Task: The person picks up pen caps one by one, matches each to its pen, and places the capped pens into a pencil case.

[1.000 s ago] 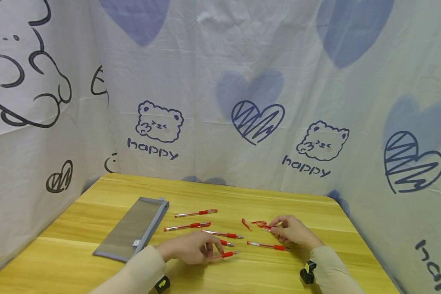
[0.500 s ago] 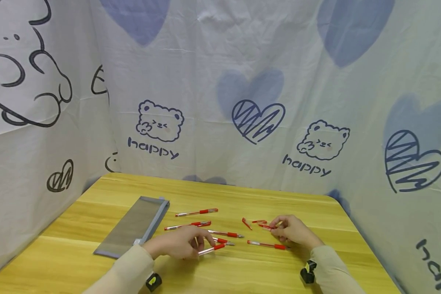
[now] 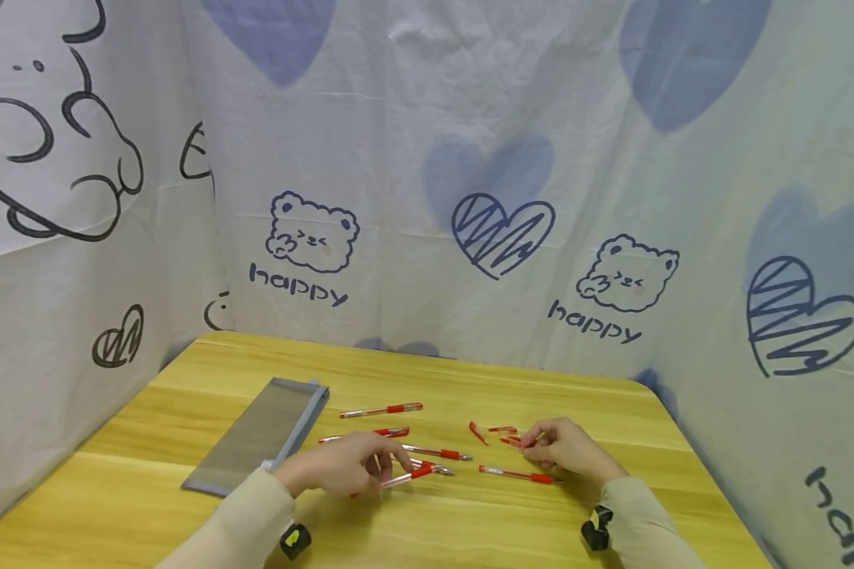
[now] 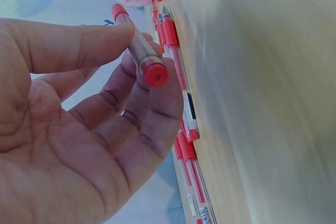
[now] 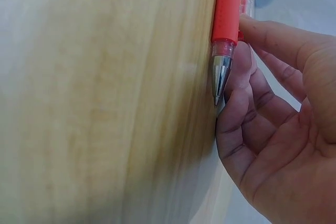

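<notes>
While left hand [image 4: 100, 124] pinches pen [image 4: 139, 45] | between thumb [image 4: 89, 45] and fingers [image 4: 164, 100]

The pens [image 3: 427, 451] have clear barrels, red grips, red ends and red ink inside; the nearest one in the right wrist view has a silver tip [image 5: 221, 74]. In the left wrist view, one clear barrel bears a black mark [image 4: 191, 106]. The small caps [image 3: 478, 433] look red, perhaps partly clear, though blurred. The pouch [image 3: 245, 435] is grey-brown with blue-grey edging. The tabletop [image 3: 541, 525] is yellow with streaky wood grain. The sleeves [image 3: 235, 521] are cream. The hanging cloth [image 3: 398, 103] is whitish, printed with pale blue hearts, dark blue zigzag-filled hearts, bear faces and "happy"; black line drawings fill its left side.
</notes>
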Action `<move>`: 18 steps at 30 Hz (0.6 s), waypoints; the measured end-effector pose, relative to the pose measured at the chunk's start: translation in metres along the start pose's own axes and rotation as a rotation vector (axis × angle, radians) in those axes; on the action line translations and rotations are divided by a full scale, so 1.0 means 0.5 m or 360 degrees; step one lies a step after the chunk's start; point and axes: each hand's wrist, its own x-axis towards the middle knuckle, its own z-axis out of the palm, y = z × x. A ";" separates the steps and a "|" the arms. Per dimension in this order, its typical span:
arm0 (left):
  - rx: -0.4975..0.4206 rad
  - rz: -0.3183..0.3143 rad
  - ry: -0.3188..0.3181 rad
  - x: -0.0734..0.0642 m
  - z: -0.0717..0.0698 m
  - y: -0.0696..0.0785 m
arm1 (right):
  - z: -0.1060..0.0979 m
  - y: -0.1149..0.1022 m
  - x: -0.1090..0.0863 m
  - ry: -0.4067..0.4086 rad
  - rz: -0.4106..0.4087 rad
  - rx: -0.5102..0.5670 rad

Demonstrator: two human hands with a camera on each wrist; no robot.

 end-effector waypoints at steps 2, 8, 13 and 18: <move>-0.0007 0.0004 -0.0001 -0.001 -0.002 0.000 | 0.000 -0.001 -0.001 0.0000 -0.0001 0.0003; -0.0062 0.0020 -0.0005 -0.005 -0.009 -0.006 | 0.004 -0.003 -0.002 0.0018 0.0017 -0.0011; -0.0132 0.0012 -0.0020 -0.006 -0.014 -0.013 | 0.006 -0.003 -0.001 0.0038 0.0018 -0.0040; -0.0120 -0.0008 -0.0020 -0.005 -0.018 -0.012 | 0.007 0.000 -0.001 0.0064 0.0031 -0.0064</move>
